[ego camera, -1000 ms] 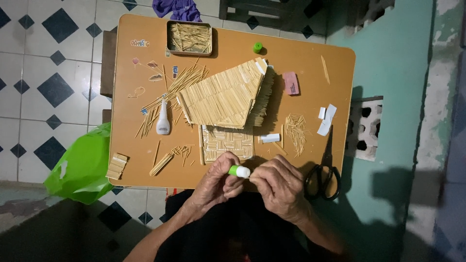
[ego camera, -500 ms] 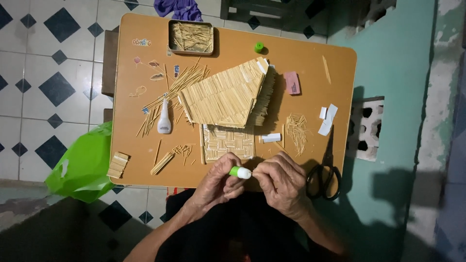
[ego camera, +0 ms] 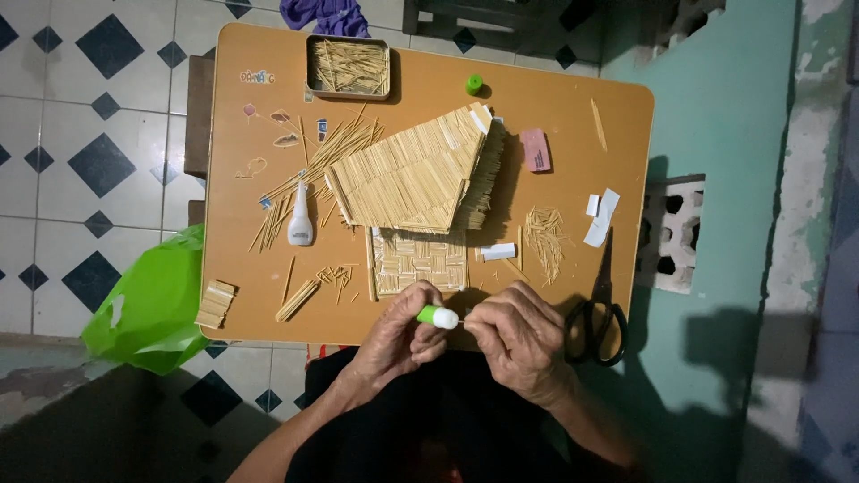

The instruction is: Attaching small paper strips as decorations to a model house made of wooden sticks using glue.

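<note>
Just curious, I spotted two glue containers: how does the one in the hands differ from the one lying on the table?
The green glue tube is small, green with a white end, held level between both hands. The white glue bottle is bigger, all white with a tapering nozzle, lying untouched among loose sticks. Both lie on their sides.

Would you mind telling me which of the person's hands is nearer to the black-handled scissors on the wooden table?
The right hand; it sits just beside the black-handled scissors. The left hand is farther off, holding a small green-and-white tube.
</note>
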